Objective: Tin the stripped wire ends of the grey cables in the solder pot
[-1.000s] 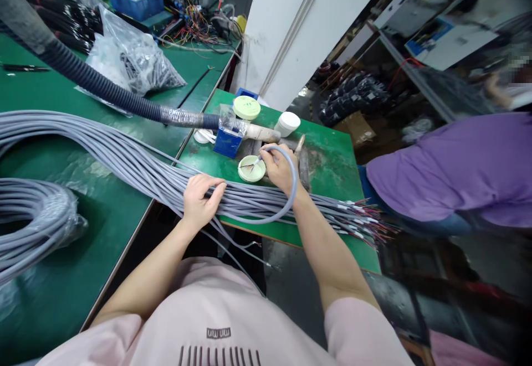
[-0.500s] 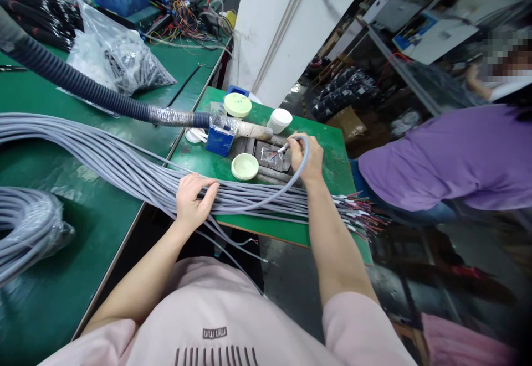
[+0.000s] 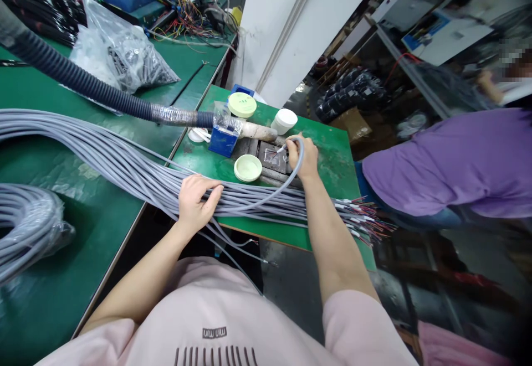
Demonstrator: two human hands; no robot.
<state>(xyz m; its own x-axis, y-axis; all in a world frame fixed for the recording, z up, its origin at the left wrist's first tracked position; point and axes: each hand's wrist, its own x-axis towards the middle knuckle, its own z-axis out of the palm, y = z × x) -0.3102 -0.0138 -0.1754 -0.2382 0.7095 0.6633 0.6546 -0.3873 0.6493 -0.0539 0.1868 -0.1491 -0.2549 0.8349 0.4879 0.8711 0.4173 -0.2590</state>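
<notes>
Grey multicore cables (image 3: 137, 169) lie in a long bundle across a green bench (image 3: 328, 178), running left to right, with their stripped coloured wire ends (image 3: 361, 216) fanning out past the bench's right edge. In the head view, the left hand (image 3: 195, 202) rests open on top of the bundle, its fingers lightly curved and not gripping. The right hand (image 3: 301, 158) pinches the end of one looped cable (image 3: 286, 180) above a small metal plate (image 3: 272, 158). Just left of the plate sits a shallow pale green dish (image 3: 247, 168), its contents hard to make out; farther away stand a blue box (image 3: 223, 142) and a white tub (image 3: 285, 121).
</notes>
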